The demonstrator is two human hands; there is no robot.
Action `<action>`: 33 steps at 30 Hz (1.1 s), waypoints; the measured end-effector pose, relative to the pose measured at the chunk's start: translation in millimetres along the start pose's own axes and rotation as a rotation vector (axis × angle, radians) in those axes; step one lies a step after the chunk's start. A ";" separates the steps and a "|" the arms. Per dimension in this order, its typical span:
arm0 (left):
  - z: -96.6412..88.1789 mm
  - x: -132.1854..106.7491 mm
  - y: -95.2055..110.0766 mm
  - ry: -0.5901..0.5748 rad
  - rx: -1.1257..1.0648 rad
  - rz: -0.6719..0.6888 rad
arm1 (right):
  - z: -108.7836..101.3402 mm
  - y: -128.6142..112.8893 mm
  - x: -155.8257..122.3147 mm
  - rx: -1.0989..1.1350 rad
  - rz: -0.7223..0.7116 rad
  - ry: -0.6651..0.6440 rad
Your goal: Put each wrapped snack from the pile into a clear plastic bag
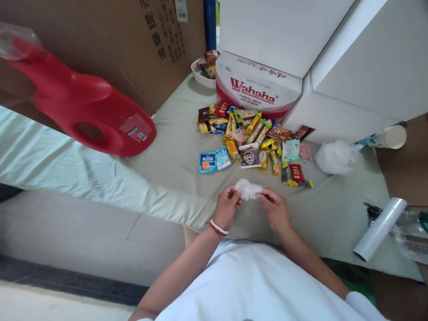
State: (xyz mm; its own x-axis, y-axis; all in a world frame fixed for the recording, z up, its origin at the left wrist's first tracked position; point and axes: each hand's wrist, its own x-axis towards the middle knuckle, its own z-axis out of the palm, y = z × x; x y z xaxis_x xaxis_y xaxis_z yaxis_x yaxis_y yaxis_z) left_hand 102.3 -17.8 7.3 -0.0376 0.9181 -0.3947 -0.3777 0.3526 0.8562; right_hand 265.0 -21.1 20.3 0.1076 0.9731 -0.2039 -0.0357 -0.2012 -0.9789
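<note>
- Left hand [227,207]: fingers closed in a pinch on the left end of the small clear plastic bag [248,189]; red and white bracelets [217,228] on the wrist.
- Right hand [274,209]: thumb and fingers pinched shut on the right end of the same bag.
- Small clear plastic bag: crumpled, whitish, held between the two sets of fingertips, just beyond the knuckles on the far side, above the near part of the table cover [150,178]. Contents cannot be told.
- Table cover: pale green sheet, wrinkled, spread over the whole work surface.
- Snack packets [254,136]: loose heap of mixed wrapped sweets and bars, just beyond the hands, reaching back to the carton.
- Blue packet [206,162]: at the near left edge of the heap, lying flat.
- Wahaha carton [257,87]: white and red, far centre, behind the heap.
- White bowl [200,76]: far, left of the carton, holding more packets.
- Red detergent jug [90,111]: lying on its side, far left, well apart from the hands.
- White plastic bag [334,156]: bunched, right of the heap.
- Paper cup [388,137]: on its side, far right, beside the bunched bag.
- Roll of plastic film [379,229]: near right, lying slantwise at the table edge.
- Cardboard box [133,40]: brown, standing behind the jug.
</note>
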 end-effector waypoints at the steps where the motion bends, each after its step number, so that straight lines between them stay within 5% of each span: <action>1: -1.6 1.1 1.1 0.029 -0.061 -0.032 | -1.2 -0.9 0.6 0.101 0.063 0.047; 5: -7.2 -2.3 5.7 -0.014 -0.198 -0.113 | -11.8 -3.4 1.6 0.429 0.330 0.103; 8: -13.9 -8.1 8.3 -0.153 -0.181 -0.146 | -23.7 -4.7 0.2 0.507 0.414 0.115; 12: -28.5 -9.4 11.5 -0.384 -0.011 -0.215 | -40.0 -13.3 0.7 0.405 0.456 0.072; 19: -18.5 -2.8 6.8 -0.479 0.220 -0.045 | -46.6 -36.0 5.9 0.219 0.447 -0.147; 24: 5.7 -8.8 -8.4 -0.367 0.142 -0.038 | -39.2 -29.2 4.3 0.200 0.417 -0.245; 27: 5.8 -11.8 -8.0 -0.427 0.178 -0.130 | -44.3 -23.3 7.3 0.164 0.394 -0.215; 31: -1.2 -12.1 0.9 -0.309 0.359 -0.057 | -51.8 -24.9 5.6 0.005 0.178 -0.024; 33: -0.3 -13.4 4.2 -0.231 0.406 0.012 | -46.8 -28.2 -1.3 -0.067 0.090 -0.154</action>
State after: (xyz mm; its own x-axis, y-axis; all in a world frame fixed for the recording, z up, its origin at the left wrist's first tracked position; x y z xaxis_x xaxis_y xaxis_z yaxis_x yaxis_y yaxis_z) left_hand 100.9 -28.6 16.0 0.1847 0.9226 -0.3386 0.0155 0.3417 0.9397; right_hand 312.4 -21.9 47.6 -0.0463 0.9555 -0.2915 0.0281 -0.2904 -0.9565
